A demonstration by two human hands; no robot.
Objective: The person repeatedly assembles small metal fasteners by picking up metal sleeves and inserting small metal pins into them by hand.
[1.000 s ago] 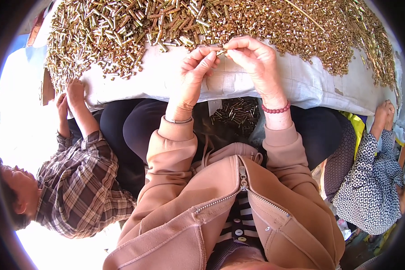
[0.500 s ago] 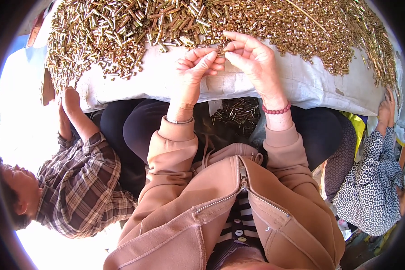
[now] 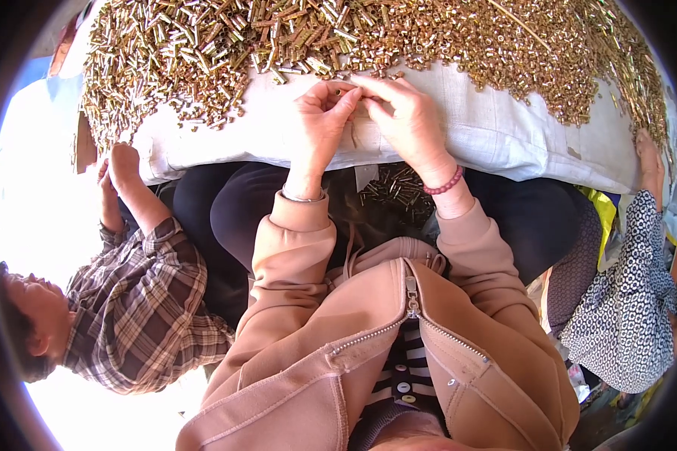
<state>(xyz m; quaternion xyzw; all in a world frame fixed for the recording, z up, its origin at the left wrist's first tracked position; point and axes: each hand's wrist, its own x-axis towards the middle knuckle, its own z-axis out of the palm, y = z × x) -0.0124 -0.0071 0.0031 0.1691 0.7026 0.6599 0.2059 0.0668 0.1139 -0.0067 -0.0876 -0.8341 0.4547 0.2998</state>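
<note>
Work position: the left grip (image 3: 320, 124) and right grip (image 3: 410, 124) meet at the fingertips, above the near edge of the counter, which is covered with a white sheet (image 3: 496, 124). The left grip is closed on a small metal piece (image 3: 338, 92), gold in colour, between thumb and fingers. The right grip is narrow, its thumb and forefinger at the left fingertips; whether it holds a second piece cannot be told.

Stock on the counter: long metal tubes (image 3: 203, 45) lie loose to the left, beyond the grips. Short metal rings (image 3: 496, 60) lie loose to the right, with a thin stick (image 3: 515, 21) across them.

Below the counter edge: a smaller lot of metal pieces (image 3: 395, 188) lies in a dark hollow between the knees.

Status: one piece is in hand and not yet released. Judged by quantity, most of the stock is left to handle. The lower lot may be completed work; its details are too small to confirm this.
</note>
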